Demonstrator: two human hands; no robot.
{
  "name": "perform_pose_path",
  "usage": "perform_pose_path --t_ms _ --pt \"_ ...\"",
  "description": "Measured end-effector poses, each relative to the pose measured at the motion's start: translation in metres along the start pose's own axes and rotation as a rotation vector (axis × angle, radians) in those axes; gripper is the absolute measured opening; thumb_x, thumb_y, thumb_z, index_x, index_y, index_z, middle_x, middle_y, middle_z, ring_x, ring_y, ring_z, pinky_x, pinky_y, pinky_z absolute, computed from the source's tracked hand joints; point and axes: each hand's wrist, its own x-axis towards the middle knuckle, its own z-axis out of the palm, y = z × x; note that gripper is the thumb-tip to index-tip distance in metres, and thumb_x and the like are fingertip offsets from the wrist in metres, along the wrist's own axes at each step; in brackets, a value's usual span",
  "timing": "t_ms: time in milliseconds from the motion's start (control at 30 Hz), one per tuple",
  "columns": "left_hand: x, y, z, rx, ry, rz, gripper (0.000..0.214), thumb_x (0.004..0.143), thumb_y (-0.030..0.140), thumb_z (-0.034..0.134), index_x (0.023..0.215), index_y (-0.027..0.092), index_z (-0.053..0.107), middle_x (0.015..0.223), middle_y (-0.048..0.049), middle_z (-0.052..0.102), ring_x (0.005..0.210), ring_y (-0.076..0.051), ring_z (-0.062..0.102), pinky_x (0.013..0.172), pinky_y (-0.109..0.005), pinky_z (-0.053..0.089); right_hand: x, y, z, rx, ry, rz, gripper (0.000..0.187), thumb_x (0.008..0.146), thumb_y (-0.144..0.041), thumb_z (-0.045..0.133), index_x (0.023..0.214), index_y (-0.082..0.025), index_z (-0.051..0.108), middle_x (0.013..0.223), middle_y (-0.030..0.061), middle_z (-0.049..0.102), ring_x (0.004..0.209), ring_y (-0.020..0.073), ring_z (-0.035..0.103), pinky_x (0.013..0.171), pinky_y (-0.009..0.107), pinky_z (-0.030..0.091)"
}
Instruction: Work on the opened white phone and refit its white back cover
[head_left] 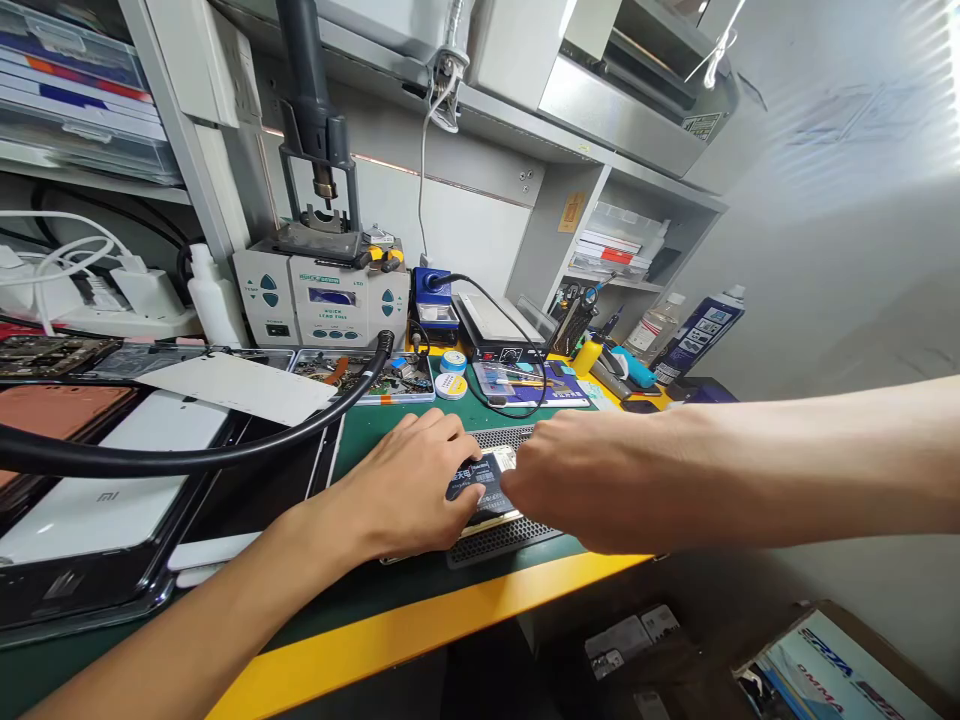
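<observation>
The black, flat, rectangular battery with white printing [491, 490] lies between the two hands, seemingly inside a thin device frame with a pale rim [507, 458], above the dark grey perforated mat [495, 546] on the green surface with a yellow front edge [358, 430]. At the bare left hand [424, 485], thumb and forefinger stand apart with the battery showing between them; whether this grip presses firmly, I cannot tell. The bare right hand [559, 475] is curled at the battery's right end, and what its grip closes on, if anything, is hidden. In my judgement, the left hand should steady the frame flat by its edges, while the right applies gentle, even force, without bending or denting the battery.
</observation>
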Motion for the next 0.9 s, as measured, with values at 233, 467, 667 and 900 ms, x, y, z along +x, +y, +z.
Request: perform_pose_path --t_ms 233,467,667,900 --pt "0.0 0.0 0.0 -0.002 -0.007 0.004 0.028 0.09 0.038 0.051 0.106 0.022 0.067 0.099 -0.0091 0.061 0.096 -0.029 0.054 0.082 -0.045 0.044 0.007 0.005 -0.005 -0.046 -0.088 0.019 0.032 0.068 -0.002 0.064 0.047 -0.022 0.051 0.052 0.002 0.059 0.043 0.0135 0.044 0.041 0.033 0.027" --pt "0.0 -0.001 0.0 0.007 0.002 0.016 0.026 0.09 0.039 0.052 0.104 0.022 0.067 0.098 -0.009 0.061 0.095 -0.029 0.054 0.08 -0.044 0.045 0.007 0.001 -0.011 0.046 -0.051 0.081 0.054 0.064 0.005 0.064 0.039 -0.021 0.023 0.04 -0.0017 0.042 0.041 0.0113 0.036 0.044 0.034 0.025" --pt "-0.001 0.001 0.0 0.007 0.018 0.006 0.019 0.086 0.034 0.054 0.097 0.021 0.065 0.098 -0.0091 0.061 0.094 -0.029 0.054 0.077 -0.043 0.045 0.007 0.0 -0.01 0.113 0.022 0.098 0.053 0.059 0.008 0.061 0.04 -0.021 0.021 0.041 -0.002 0.042 0.044 0.0134 0.042 0.048 0.035 0.029" --pt "-0.001 0.001 -0.001 0.008 0.02 0.006 0.015 0.086 0.034 0.056 0.092 0.022 0.063 0.095 -0.0086 0.06 0.093 -0.029 0.054 0.076 -0.044 0.044 0.015 0.006 -0.01 0.091 -0.042 0.074 0.057 0.067 -0.002 0.063 0.04 -0.021 0.018 0.047 0.0021 0.05 0.049 0.0172 0.048 0.049 0.038 0.033"
